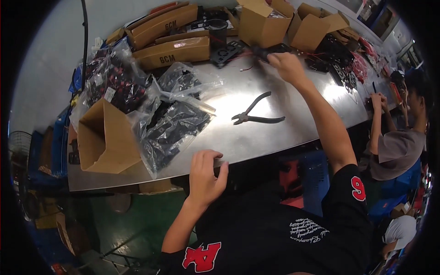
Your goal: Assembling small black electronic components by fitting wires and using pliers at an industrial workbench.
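At the front edge of the metal table, my left hand [206, 176] hovers with its thumb apart from its bent fingers, holding nothing. My right hand [287, 68] reaches across to the back of the table. Its fingers are closed at a dark, blurred part [260, 53], whose kind I cannot make out. Thin red wires [245, 53] lie beside that part. Between my hands, diagonal cutting pliers [254, 114] rest on the table [256, 142] with their black handles spread.
Clear bags of black parts [172, 123] and an open carton [107, 142] crowd the left side. Long cardboard boxes [172, 52], a black cup [217, 31] and open cartons [263, 25] line the back. At the right, another person [398, 146] works at the table.
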### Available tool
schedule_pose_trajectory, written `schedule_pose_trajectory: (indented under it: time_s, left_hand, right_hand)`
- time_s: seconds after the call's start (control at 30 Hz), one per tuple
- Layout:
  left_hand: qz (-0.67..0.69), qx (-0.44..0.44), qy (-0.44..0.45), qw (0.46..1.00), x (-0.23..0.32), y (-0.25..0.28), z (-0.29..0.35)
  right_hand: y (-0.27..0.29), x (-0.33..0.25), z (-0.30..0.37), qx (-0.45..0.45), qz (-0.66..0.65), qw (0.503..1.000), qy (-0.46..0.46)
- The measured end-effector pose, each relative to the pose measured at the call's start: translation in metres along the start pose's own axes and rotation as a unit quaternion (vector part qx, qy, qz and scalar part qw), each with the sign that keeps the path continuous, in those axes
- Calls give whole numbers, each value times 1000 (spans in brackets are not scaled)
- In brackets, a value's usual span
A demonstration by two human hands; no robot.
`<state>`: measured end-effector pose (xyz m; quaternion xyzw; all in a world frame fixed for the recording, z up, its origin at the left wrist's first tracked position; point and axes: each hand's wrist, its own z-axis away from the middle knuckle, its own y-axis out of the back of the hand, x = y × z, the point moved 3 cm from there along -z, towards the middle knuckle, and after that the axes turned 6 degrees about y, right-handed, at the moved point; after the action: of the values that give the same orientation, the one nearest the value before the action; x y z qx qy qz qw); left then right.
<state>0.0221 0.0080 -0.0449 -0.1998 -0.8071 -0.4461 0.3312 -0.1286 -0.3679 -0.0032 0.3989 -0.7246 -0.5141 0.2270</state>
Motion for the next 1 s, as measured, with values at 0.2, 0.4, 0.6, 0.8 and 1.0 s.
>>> schedule_pose_trajectory:
  time_s: [0.2,0.4,0.6,0.8,1.0]
  left_hand:
    - [101,-35,41,993,8,11,-10]
    - [-128,164,-262,942,62,64,-42]
    - [-133,-1,-55,990,42,68,-39]
    - [235,92,275,928,-6,96,24]
    - [397,128,277,865,-27,102,46]
  right_hand:
    - [58,-81,32,190,-438,867,-141]
    - [78,-175,75,8,-562,824,-71]
    - [63,-226,68,-221,-657,721,9]
    - [-3,-233,-14,160,-316,930,97]
    - [-32,-263,-65,48,-219,953,205]
